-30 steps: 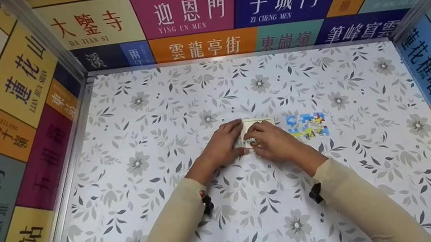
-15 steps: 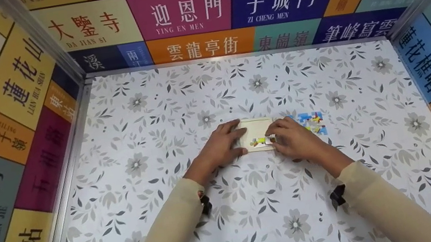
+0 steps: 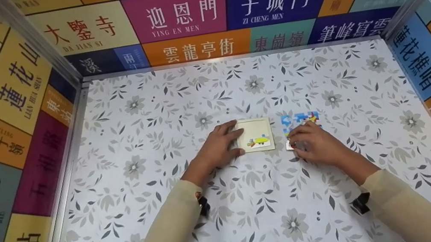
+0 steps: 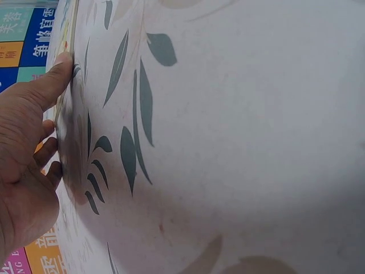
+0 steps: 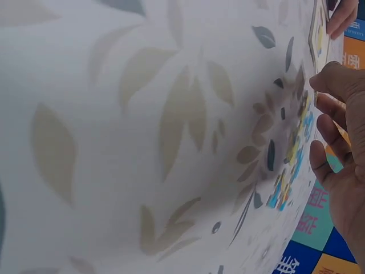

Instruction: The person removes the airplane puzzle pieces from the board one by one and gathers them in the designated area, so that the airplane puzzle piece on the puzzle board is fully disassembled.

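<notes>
In the head view, my left hand (image 3: 215,149) holds the left side of a shallow pale wooden puzzle tray (image 3: 249,128), thumb at the lower corner and fingers at the upper one. A few joined pieces with a yellow picture (image 3: 259,141) lie along the tray's bottom. To the right, my right hand (image 3: 314,142) pinches a small white-edged puzzle piece (image 3: 289,146) between thumb and forefinger; its picture is mostly hidden. Just beyond that hand lie several blue, yellow and red puzzle pieces (image 3: 287,119), partly covered by it. The right wrist view shows these pieces (image 5: 293,151) below the fingers.
A white tablecloth (image 3: 178,213) with grey leaves and flowers covers the table. Panels (image 3: 177,14) with coloured blocks of lettering stand at the back and both sides, joined by metal rails (image 3: 45,40).
My right hand has moved right, from over the tray to the near edge of the loose pieces. The yellow-pictured pieces in the tray are now uncovered. My left hand stays at the tray.
</notes>
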`<move>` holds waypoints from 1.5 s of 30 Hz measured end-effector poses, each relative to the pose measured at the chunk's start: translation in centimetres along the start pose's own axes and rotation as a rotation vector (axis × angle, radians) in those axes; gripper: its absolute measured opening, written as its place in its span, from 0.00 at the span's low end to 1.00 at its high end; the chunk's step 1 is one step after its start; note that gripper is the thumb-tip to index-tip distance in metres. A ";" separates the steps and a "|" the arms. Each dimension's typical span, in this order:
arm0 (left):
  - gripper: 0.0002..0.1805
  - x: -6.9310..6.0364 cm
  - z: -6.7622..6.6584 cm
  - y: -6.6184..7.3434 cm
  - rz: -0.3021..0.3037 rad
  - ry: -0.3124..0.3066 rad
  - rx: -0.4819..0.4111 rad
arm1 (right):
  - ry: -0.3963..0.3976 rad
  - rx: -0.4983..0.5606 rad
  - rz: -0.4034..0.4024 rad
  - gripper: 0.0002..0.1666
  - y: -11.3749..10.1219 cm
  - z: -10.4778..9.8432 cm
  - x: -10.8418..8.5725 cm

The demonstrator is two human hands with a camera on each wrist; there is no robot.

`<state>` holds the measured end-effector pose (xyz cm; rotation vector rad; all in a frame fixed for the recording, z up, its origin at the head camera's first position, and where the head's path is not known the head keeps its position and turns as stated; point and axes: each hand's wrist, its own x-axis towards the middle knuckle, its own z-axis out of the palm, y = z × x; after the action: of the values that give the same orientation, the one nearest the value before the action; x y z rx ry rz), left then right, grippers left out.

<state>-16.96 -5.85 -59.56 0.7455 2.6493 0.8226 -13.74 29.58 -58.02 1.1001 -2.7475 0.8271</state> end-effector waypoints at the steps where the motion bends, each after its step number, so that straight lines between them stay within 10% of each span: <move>1: 0.38 0.0 0.0 0.0 -0.002 0.001 0.000 | 0.010 -0.010 -0.028 0.08 0.1 0.1 -0.2; 23: 0.37 -0.3 -0.1 -0.1 -0.010 -0.003 -0.007 | -0.018 -0.071 -0.053 0.05 0.3 0.3 -0.2; 45: 0.37 0.0 -0.1 0.1 -0.005 0.005 -0.017 | -0.113 0.025 0.023 0.21 -2.0 2.6 5.1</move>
<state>-16.91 -5.83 -59.43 0.7338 2.6439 0.8453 -15.90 23.88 -58.07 1.1568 -2.8545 0.8287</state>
